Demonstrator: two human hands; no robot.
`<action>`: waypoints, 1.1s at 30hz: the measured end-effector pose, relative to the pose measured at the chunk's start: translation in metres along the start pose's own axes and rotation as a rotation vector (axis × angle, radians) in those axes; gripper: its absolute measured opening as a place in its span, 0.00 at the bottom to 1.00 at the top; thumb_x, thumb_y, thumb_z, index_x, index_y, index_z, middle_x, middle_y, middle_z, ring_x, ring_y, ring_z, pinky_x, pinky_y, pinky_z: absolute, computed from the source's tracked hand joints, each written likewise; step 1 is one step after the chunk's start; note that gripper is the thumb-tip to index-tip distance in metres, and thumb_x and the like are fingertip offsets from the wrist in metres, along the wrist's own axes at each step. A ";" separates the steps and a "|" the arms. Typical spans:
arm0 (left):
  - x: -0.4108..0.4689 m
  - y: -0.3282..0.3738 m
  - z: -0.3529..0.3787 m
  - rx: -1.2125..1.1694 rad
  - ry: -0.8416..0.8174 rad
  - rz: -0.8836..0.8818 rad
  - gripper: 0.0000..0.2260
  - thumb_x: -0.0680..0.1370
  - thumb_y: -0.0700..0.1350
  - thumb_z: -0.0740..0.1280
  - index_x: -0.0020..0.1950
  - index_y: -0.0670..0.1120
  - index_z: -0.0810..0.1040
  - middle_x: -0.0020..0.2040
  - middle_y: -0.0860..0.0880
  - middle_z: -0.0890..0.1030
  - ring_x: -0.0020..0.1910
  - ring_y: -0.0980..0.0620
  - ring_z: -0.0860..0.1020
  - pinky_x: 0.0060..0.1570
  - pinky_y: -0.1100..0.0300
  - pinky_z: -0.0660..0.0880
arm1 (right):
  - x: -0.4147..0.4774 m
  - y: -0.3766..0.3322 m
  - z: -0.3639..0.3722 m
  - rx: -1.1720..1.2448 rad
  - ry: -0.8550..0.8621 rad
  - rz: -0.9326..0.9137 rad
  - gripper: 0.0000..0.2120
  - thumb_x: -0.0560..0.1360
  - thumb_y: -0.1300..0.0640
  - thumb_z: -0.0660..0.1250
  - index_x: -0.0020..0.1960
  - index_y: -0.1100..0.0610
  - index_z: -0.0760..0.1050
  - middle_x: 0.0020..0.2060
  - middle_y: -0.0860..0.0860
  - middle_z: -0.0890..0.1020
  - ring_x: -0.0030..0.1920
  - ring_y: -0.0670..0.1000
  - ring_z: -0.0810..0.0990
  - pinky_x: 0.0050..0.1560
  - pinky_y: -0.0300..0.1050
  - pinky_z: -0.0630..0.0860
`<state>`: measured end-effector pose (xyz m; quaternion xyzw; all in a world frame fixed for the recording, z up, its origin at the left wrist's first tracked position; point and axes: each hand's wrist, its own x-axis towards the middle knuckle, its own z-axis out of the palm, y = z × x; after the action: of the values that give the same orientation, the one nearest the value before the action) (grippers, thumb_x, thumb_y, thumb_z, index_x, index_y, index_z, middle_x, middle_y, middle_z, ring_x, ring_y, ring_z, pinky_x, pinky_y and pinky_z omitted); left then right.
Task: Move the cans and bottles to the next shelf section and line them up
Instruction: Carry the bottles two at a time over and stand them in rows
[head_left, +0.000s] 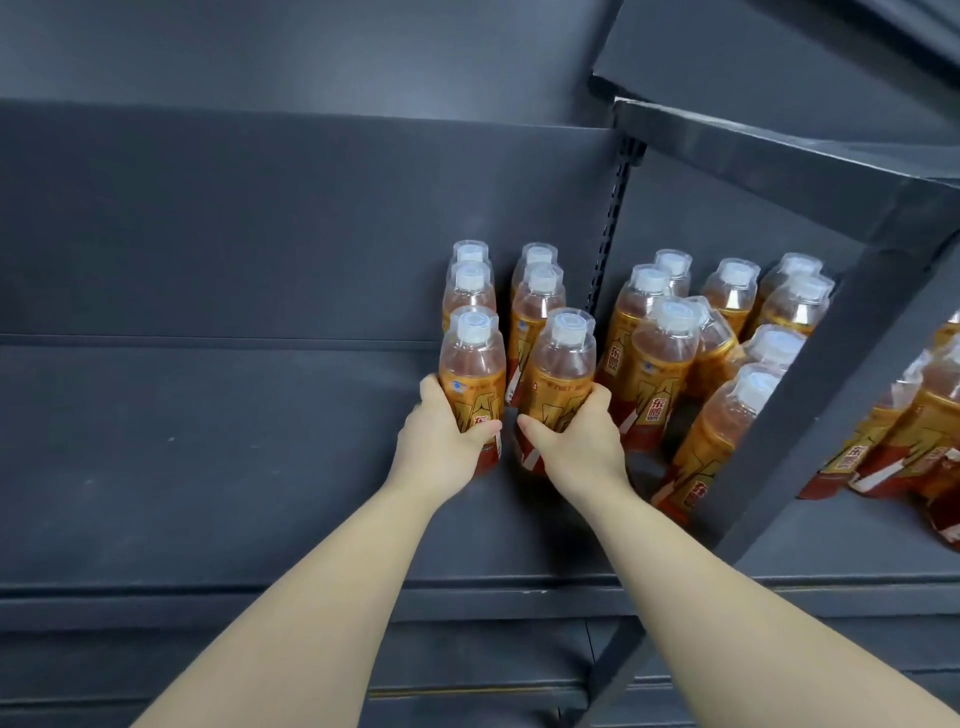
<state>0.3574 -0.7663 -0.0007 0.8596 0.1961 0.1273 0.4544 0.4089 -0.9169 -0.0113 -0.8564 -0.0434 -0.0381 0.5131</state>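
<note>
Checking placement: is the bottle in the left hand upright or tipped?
Upright. The bottle in the left hand stands cap-up, in line with the two bottles behind it; whether its base touches the shelf cannot be told.

The shelf (208, 467) looks like painted metal, dark grey and matt, with faint pale scuffs. Right of it, the slotted upright post (613, 218) has the same dull finish. The bottles (654, 364) beside that post are clear, glossy plastic (light glints off their shoulders), each with a smooth white plastic cap (670, 312) under a clear film. Their gold-and-red labels (649, 410) are shiny wrap, slightly wrinkled at the lower edges.
</note>
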 end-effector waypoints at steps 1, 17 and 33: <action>0.004 -0.001 0.001 -0.004 -0.004 0.012 0.26 0.75 0.52 0.74 0.65 0.50 0.63 0.62 0.50 0.77 0.60 0.46 0.77 0.60 0.46 0.76 | 0.002 -0.001 0.002 -0.001 0.008 -0.007 0.26 0.73 0.50 0.75 0.58 0.48 0.60 0.43 0.39 0.71 0.39 0.43 0.75 0.41 0.36 0.70; 0.046 -0.018 0.004 -0.035 -0.034 0.076 0.30 0.76 0.50 0.73 0.72 0.51 0.60 0.66 0.49 0.75 0.63 0.47 0.75 0.64 0.45 0.74 | 0.030 -0.003 0.025 0.031 0.042 -0.063 0.28 0.72 0.51 0.77 0.60 0.49 0.60 0.44 0.38 0.71 0.37 0.36 0.73 0.36 0.30 0.68; 0.040 -0.021 0.011 -0.028 -0.004 0.029 0.25 0.77 0.49 0.73 0.67 0.50 0.63 0.61 0.48 0.77 0.56 0.48 0.77 0.53 0.55 0.73 | 0.024 0.006 0.021 -0.031 -0.024 -0.041 0.27 0.73 0.55 0.76 0.58 0.48 0.59 0.46 0.41 0.73 0.49 0.46 0.74 0.50 0.42 0.71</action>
<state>0.3934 -0.7456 -0.0226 0.8563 0.1809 0.1347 0.4647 0.4336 -0.9000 -0.0243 -0.8636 -0.0666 -0.0391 0.4982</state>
